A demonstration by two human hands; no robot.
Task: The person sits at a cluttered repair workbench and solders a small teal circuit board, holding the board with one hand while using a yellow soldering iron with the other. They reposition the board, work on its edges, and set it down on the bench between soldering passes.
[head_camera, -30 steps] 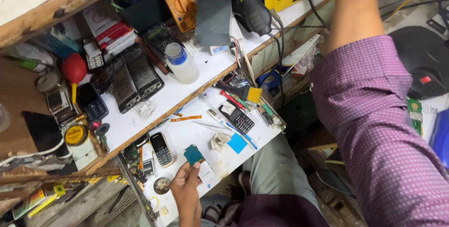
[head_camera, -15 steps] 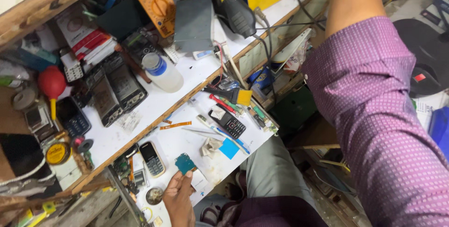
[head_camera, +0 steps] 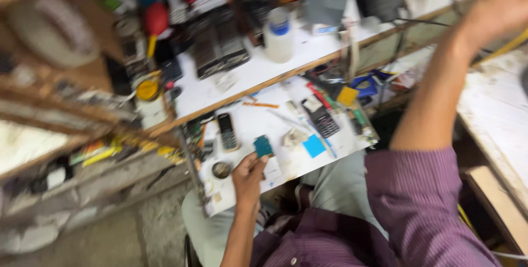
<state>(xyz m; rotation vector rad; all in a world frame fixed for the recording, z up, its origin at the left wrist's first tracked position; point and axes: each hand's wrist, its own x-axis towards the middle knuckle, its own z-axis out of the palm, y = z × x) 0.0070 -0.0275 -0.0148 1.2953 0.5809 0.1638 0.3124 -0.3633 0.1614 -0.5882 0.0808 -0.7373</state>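
My left hand (head_camera: pixel 248 176) pinches a small teal circuit board (head_camera: pixel 263 146) over the near edge of a white work board (head_camera: pixel 297 165) that lies across my lap. My right hand (head_camera: pixel 503 6) is raised at the upper right, the arm in a purple checked sleeve (head_camera: pixel 423 201) reaching toward the back shelf. That hand is blurred, so I cannot make out its grip. On the work board lie a slim keypad phone (head_camera: pixel 226 130), a black keypad handset (head_camera: pixel 322 121), a light blue square (head_camera: pixel 314 146) and an orange pen-like tool (head_camera: pixel 260 105).
A white shelf behind carries a white bottle with a blue cap (head_camera: pixel 279 35), dark phone bodies (head_camera: pixel 217 50), a red bulb blower (head_camera: pixel 155 19) and a yellow tin (head_camera: pixel 147 88). Wooden racks of clutter fill the left. A pale bench top (head_camera: pixel 495 118) runs along the right.
The view has swung and blurred. My right arm has lifted so the hand shows at the upper right. My left hand keeps hold of the teal board in about the same spot.
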